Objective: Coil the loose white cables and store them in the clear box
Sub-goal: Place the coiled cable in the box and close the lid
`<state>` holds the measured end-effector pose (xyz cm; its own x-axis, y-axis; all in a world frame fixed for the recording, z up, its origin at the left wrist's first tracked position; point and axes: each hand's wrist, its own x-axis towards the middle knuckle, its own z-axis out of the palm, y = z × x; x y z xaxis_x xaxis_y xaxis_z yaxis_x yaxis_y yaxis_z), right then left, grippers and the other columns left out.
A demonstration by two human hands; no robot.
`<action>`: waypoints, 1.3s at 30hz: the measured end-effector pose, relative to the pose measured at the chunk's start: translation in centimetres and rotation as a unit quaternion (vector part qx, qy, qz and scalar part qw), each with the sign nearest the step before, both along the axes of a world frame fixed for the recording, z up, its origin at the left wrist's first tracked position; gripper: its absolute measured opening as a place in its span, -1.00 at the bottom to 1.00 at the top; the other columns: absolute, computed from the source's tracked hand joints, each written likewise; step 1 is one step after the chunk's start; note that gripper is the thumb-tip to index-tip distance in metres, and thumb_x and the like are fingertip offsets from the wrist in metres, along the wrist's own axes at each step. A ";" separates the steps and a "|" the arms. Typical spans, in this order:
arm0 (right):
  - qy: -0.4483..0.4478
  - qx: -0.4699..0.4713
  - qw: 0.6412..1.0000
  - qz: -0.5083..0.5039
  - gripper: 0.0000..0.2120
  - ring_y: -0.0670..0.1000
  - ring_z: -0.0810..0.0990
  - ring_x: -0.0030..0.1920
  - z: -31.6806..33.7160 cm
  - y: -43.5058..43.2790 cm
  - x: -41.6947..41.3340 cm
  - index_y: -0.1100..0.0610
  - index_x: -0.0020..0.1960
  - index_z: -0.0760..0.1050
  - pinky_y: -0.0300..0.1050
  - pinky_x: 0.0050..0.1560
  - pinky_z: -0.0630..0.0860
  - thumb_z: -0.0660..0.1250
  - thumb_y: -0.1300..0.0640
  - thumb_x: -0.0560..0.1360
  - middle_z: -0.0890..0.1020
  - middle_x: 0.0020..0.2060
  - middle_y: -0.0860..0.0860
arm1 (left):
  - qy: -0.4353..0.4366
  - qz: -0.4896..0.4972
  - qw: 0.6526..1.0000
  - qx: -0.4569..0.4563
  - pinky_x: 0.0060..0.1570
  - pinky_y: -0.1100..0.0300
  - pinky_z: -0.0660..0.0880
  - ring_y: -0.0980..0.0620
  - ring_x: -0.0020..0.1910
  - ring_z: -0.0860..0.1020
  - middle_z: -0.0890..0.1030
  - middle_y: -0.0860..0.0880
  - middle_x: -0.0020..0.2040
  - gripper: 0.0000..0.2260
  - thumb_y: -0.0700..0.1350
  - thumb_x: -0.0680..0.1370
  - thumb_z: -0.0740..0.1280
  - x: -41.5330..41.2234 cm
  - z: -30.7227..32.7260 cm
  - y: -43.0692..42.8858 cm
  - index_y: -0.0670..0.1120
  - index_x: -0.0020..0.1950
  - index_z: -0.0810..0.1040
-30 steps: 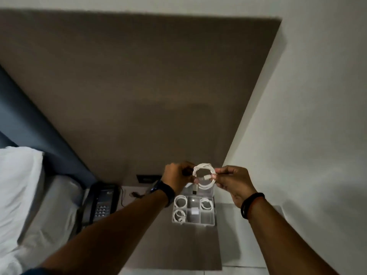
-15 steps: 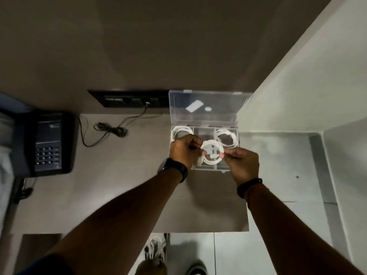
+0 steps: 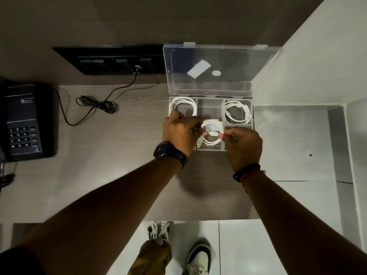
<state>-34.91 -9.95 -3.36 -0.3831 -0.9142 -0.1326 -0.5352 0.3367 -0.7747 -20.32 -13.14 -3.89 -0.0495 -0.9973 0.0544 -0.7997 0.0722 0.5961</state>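
**Coiled cable held over the box, ready to drop in**

The coiled white cable (image 3: pixel 212 133) is pinched from both sides so its loops cannot spring apart; the left hand (image 3: pixel 181 133) grips it at the coil's nine o'clock edge, the right hand (image 3: pixel 242 144) at its three o'clock edge, thumb and fingertips closed on the strands, with a connector lying across the middle of the ring. The coil hangs over the near middle compartment of the clear box (image 3: pixel 253 116), which I judge to be its intended slot; whether it already touches the floor of that compartment cannot be told.

The box sits on the wooden table (image 3: pixel 119 175) with its lid (image 3: pixel 210 70) propped open at twelve o'clock, leaning back toward the wall, which leaves the compartments free from above; one stored coil (image 3: pixel 183 106) lies in the far compartment at about eleven o'clock from the held cable, another stored coil (image 3: pixel 237 113) at about one o'clock, so the task looks close to finished.

Both forearms reach forward from six o'clock and converge on the box; the wrists are bent down, knuckles up; the left wrist carries a dark watch (image 3: pixel 168 153), the right a dark band (image 3: pixel 246 171). A black phone (image 3: pixel 23 124) rests at nine o'clock, well apart; a thin black cord (image 3: pixel 99 104) lies between them.
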 end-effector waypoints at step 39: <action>0.176 0.120 0.977 0.016 -0.83 0.22 0.62 -0.12 -0.6 -0.5 2.1 0.34 -0.14 0.59 0.03 -0.01 0.57 0.35 0.20 0.45 0.65 -0.08 0.24 | -0.191 -0.357 0.911 0.072 0.32 -0.15 0.09 -0.06 0.39 0.19 0.41 0.11 0.30 -0.90 0.06 0.34 0.47 1.1 1.8 -4.4 0.23 -0.17 0.66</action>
<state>-32.77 -10.44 -3.99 -0.4159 -0.8851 -0.2090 -0.7676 0.4648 -0.4412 -19.23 -17.55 -2.10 -0.6771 -0.6984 -0.2320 -0.7303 0.5990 0.3283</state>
